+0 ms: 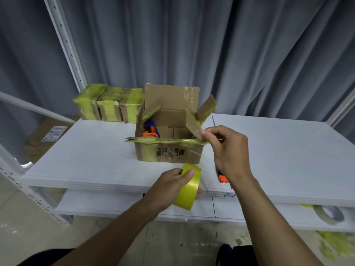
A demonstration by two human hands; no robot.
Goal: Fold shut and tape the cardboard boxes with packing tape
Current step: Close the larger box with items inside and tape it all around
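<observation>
The open box (pixel 169 152) is set on the table (pixel 278 146), taped boxes (pixel 109 104) at its 10 o'clock. Its 3 o'clock flap (pixel 193 124) is pinched by the right hand (pixel 228 150), seemingly for folding inward. The tape roll (pixel 190 191) is gripped in the left hand (pixel 169 186) at 6 o'clock, kept ready for sealing.

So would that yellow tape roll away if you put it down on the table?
Probably, if set on its edge: the tape roll is round. Laid flat, it should stay. It looks light; the left hand grips it easily.

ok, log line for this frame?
left hand: grips tape roll | right hand: pinches flap | box: open
</observation>
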